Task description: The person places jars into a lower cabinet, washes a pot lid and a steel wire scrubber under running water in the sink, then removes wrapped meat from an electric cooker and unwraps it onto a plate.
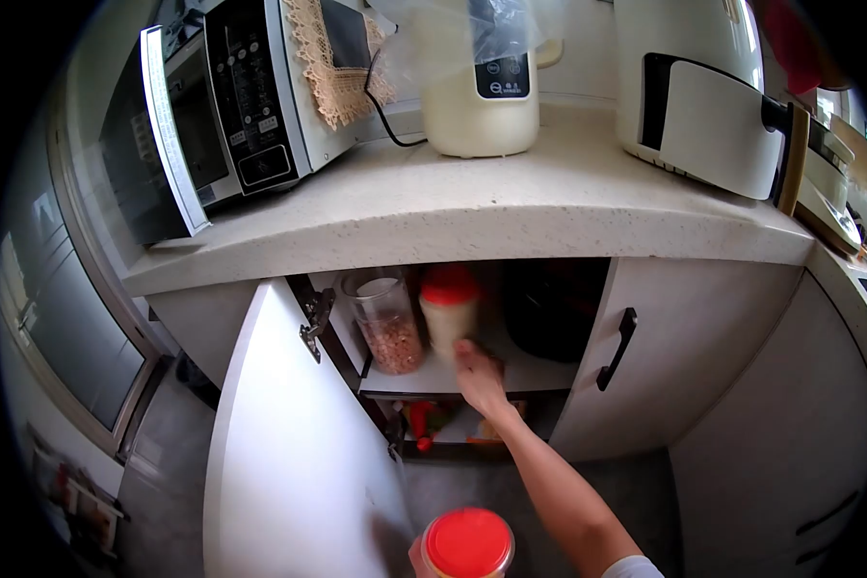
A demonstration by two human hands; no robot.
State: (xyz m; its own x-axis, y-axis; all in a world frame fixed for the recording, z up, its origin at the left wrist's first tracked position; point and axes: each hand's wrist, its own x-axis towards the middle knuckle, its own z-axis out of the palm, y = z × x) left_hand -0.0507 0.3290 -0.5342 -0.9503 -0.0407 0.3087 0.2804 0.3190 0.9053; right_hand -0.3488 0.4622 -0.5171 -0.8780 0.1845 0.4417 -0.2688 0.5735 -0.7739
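While the left hand (415,557) holds a red-lidded jar (468,542) down at the bottom edge of the view, the right arm stretches into the open cupboard, and that's where the action is! Right hand (480,374) at the upper shelf (539,374), fingers up by the lower part of a second red-topped jar (450,318), pale all the way down its side. It's blurred in there, so whether those fingers are clamped or merely brushing it, I cannot tell. The left hand is easier to call: fingers closed against the side of its jar, most of the hand out of sight.

Check the neighbours: a clear canister (393,337) of pinkish bits stands just left of the shelf jar, and a dark rounded vessel (549,313) sits in shadow to the right. The white cupboard door (294,453) hangs wide open.

My call on the step: it reads as one-handed handling of the shelf jar, low on its body, the other jar held clear. The next move, I'd judge, calls for a sure grip or a clean release there, no nudging that canister, and a level left hand.
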